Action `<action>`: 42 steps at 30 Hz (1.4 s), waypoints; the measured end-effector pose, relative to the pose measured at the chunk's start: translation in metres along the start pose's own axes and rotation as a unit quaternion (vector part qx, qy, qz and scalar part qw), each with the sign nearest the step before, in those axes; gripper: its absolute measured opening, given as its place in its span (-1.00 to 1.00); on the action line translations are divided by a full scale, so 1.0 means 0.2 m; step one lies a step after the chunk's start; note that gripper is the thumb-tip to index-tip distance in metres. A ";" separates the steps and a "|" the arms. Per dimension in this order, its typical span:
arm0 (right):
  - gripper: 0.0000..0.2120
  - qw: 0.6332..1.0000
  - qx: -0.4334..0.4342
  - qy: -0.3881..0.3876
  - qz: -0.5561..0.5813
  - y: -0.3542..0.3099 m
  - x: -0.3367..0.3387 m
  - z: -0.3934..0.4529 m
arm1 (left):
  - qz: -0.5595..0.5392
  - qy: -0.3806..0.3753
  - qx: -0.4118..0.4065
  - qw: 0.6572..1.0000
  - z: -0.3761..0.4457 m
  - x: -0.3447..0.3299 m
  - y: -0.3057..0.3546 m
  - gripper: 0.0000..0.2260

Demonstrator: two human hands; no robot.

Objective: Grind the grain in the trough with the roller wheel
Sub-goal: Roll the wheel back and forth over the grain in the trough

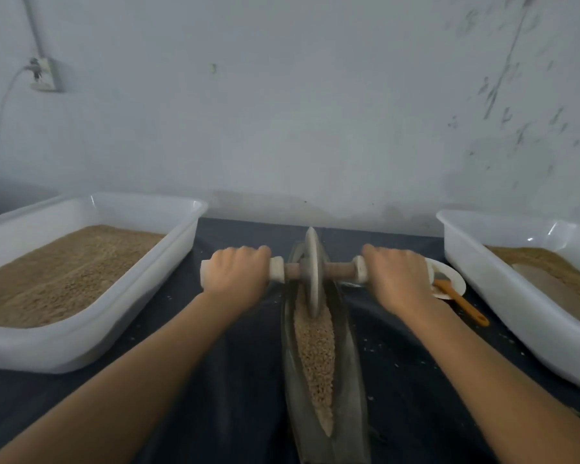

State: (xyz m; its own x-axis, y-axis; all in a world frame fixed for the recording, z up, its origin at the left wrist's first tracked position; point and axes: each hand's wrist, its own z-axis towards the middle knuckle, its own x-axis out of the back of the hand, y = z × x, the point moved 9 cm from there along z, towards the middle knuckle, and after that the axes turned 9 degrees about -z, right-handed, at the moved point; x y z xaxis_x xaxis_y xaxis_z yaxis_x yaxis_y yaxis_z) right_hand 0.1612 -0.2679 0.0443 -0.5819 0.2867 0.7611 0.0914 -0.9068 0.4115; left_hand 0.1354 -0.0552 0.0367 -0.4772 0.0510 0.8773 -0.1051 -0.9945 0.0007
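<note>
Dark table, pale wall behind. Your left hand and right hand wrapped round axle handles; roller wheel at far end of trough. Grain looks largely whole; most grinding left.

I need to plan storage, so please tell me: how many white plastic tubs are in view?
2. One white tub sits left of the trough, holding much grain. The other white tub sits on the right, cut by the picture edge. More may lie outside the view.
</note>
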 end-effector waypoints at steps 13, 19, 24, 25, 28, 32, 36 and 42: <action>-0.51 0.992 0.072 -0.068 0.078 0.03 0.18 -0.59 | 0.033 -0.041 -0.123 0.991 -0.48 0.27 0.18 -0.52; -0.71 1.000 0.021 0.007 -0.021 0.00 0.04 -0.04 | 0.040 0.009 -0.008 0.999 -0.01 0.02 0.00 -0.83; -0.78 1.000 0.006 -0.014 0.021 0.00 0.01 -0.09 | 0.013 -0.010 -0.012 1.000 -0.03 0.05 0.05 -0.86; -0.77 0.999 0.018 -0.031 0.039 0.01 0.02 -0.16 | 0.016 -0.012 -0.021 1.000 -0.10 0.09 0.07 -0.85; -0.65 0.995 0.073 -0.042 0.051 0.02 0.11 -0.40 | 0.016 0.011 -0.106 0.994 -0.43 0.26 0.18 -0.60; -0.36 0.990 0.109 0.024 0.081 0.04 0.31 -0.55 | -0.011 0.019 -0.138 0.990 -0.62 0.37 0.17 -0.53; -0.46 0.993 0.085 0.044 0.073 0.00 0.20 -0.43 | 0.052 -0.030 -0.085 0.995 -0.41 0.18 0.10 -0.67; -0.86 0.999 -0.017 -0.015 0.039 0.02 -0.10 -0.01 | 0.048 -0.003 -0.040 0.998 0.07 0.04 0.06 -0.87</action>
State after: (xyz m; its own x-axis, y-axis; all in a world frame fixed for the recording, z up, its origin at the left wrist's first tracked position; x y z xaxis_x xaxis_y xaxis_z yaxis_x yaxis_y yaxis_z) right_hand 0.1724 -0.2774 0.0297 -0.5499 0.2231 0.8049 0.1073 -0.9368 0.3329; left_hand 0.1420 -0.0673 0.0506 -0.4841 -0.0456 0.8738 -0.1287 -0.9841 -0.1226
